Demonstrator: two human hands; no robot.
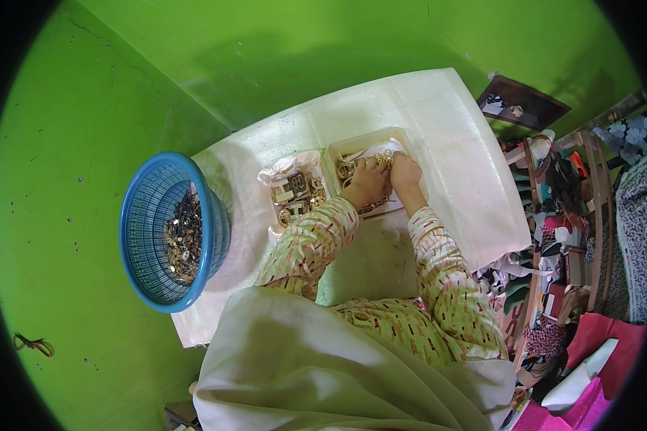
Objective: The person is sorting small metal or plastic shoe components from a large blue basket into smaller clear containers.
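**Clothing, head view**

Long sleeves on both arms, cream fabric printed with short dashes in red, orange, green and brown. Cuffs end at the wrists; left hand (366, 183) and right hand (405, 172) are bare, no gloves visible. Plain pale beige cloth drapes over the lower body, softly folded, no print.

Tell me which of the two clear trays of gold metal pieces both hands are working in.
The right-hand tray. Left hand and right hand sit inside it; the left tray, nearer the blue basket, is untouched.
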